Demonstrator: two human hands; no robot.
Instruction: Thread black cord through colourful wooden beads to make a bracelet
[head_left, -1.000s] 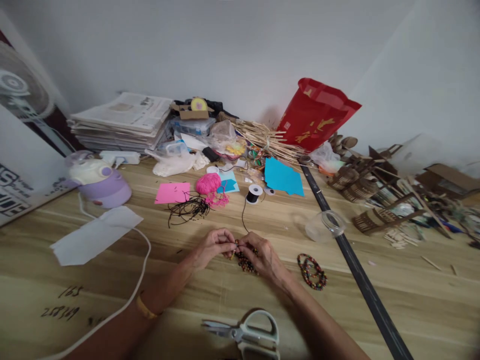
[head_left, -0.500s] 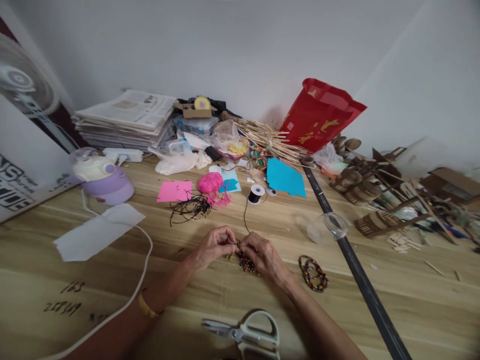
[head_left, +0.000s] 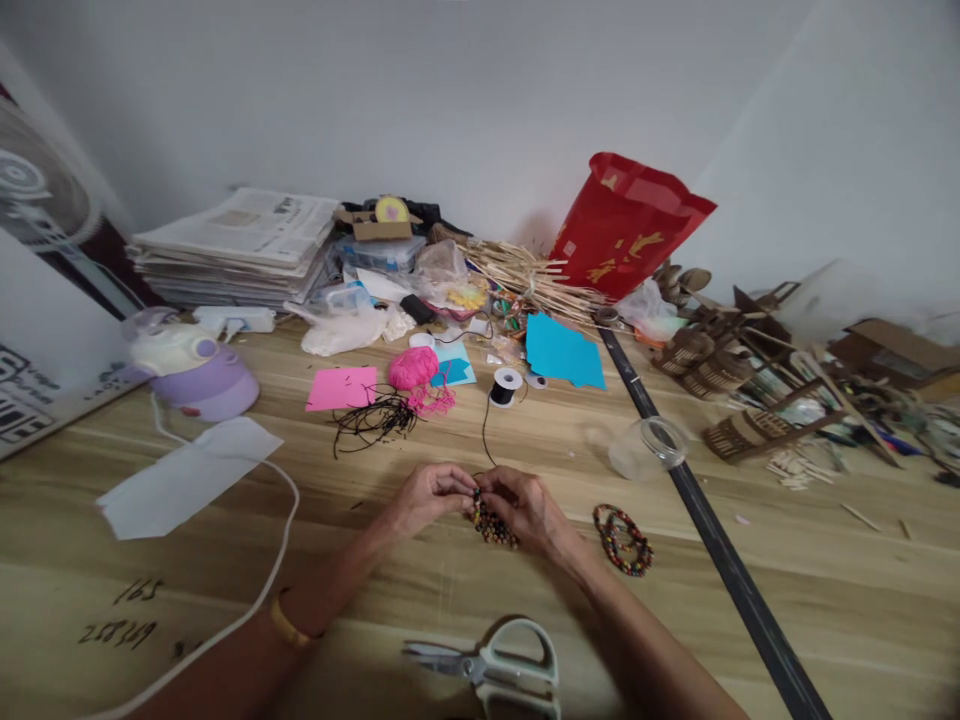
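My left hand [head_left: 427, 496] and my right hand [head_left: 527, 510] meet at the middle of the wooden table [head_left: 825, 600], fingers pinched together on a strand of dark wooden beads [head_left: 491, 524] that hangs between and below them. A thin black cord [head_left: 486, 435] runs from the beads up to a small black spool [head_left: 506, 386]. A finished loop of coloured beads [head_left: 622, 540] lies on the table just right of my right hand. White-handled scissors [head_left: 499, 670] lie near the front edge, below my hands.
A tangle of black cord [head_left: 371, 420], pink yarn [head_left: 415, 368], pink paper [head_left: 341, 388] and blue paper [head_left: 562, 352] lie behind my hands. A clear plastic cup [head_left: 645, 447] lies beside a long black bar [head_left: 712, 540]. A purple appliance [head_left: 195, 370] with a white cable, newspapers [head_left: 236, 245] and a red bag [head_left: 626, 225] stand further back.
Both hands have stayed pinched on the bead strand at the same spot, with only small finger movements. The view has shifted slightly.
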